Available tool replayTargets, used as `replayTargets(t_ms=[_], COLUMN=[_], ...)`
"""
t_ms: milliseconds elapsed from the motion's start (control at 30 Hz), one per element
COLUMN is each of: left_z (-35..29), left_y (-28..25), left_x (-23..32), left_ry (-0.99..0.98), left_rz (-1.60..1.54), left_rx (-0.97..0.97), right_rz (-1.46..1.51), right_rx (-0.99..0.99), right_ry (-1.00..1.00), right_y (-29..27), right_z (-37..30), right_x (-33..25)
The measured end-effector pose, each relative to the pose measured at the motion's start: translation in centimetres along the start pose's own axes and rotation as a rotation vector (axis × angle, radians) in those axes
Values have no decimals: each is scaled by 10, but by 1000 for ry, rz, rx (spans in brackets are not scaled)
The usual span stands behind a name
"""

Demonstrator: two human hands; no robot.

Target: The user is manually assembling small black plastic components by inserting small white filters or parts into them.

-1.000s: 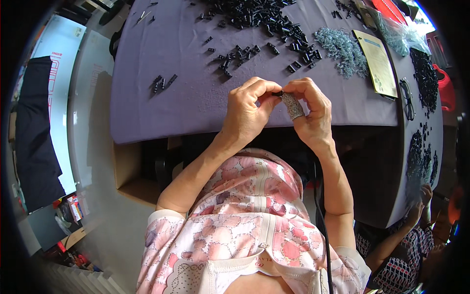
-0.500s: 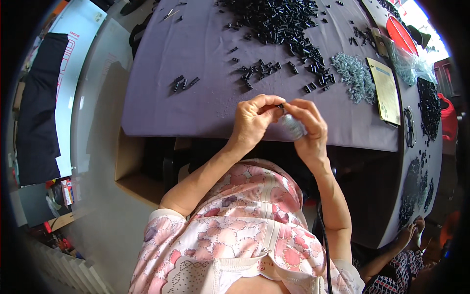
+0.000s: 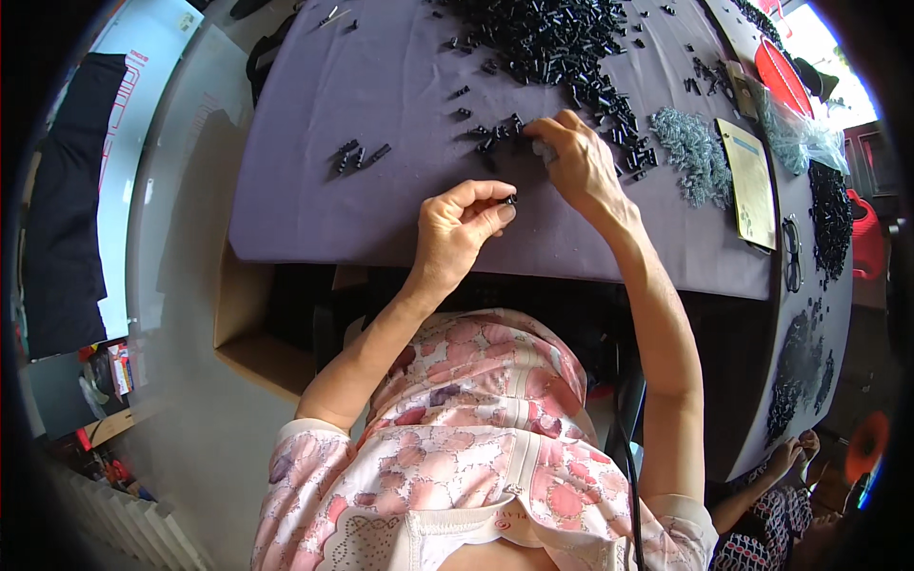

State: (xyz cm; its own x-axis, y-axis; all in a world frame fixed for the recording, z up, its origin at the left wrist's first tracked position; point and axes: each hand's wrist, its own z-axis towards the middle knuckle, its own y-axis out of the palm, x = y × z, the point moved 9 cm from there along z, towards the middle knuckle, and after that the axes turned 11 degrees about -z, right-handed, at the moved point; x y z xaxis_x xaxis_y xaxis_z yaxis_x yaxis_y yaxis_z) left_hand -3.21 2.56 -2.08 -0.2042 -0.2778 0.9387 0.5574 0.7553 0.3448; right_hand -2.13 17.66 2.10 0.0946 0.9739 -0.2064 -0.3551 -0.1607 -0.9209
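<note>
My left hand (image 3: pixel 461 226) hovers over the purple tablecloth (image 3: pixel 314 190), pinching a small black part (image 3: pixel 511 200) between thumb and fingertips. My right hand (image 3: pixel 577 164) reaches farther out to a small cluster of black parts (image 3: pixel 493 135), fingers curled, with a small grey piece (image 3: pixel 545 150) held under them. A big heap of black parts (image 3: pixel 552 38) lies beyond both hands.
A few loose black parts (image 3: pixel 357 155) lie to the left. A pile of grey-blue pieces (image 3: pixel 690 152), a yellowish card (image 3: pixel 750 181) and a clear bag (image 3: pixel 795 133) sit to the right. More black parts (image 3: pixel 830 219) cover the far right. Another person's hand (image 3: pixel 795 452) shows at lower right.
The hands were together near my chest, working on one small piece. They have separated: the right hand moved out to the cluster on the cloth, the left stays back with a black part.
</note>
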Motion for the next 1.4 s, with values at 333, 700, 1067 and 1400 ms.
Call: replayTargets(t_ms=[333, 700, 1067, 1400], left_z=[3, 2, -1, -5], left_y=[-1, 1, 33, 46], left_x=[-3, -8, -17, -11], left_ry=[-28, -44, -143, -120], left_rz=[-30, -67, -169, -145], left_rx=[-1, 12, -104, -169], right_rz=[-84, 103, 847, 506], right_rx=[-9, 60, 115, 226], right_ry=[-50, 7, 331, 115], right_y=[6, -12, -36, -64], right_z=[12, -20, -86, -94], right_x=[0, 7, 4, -18])
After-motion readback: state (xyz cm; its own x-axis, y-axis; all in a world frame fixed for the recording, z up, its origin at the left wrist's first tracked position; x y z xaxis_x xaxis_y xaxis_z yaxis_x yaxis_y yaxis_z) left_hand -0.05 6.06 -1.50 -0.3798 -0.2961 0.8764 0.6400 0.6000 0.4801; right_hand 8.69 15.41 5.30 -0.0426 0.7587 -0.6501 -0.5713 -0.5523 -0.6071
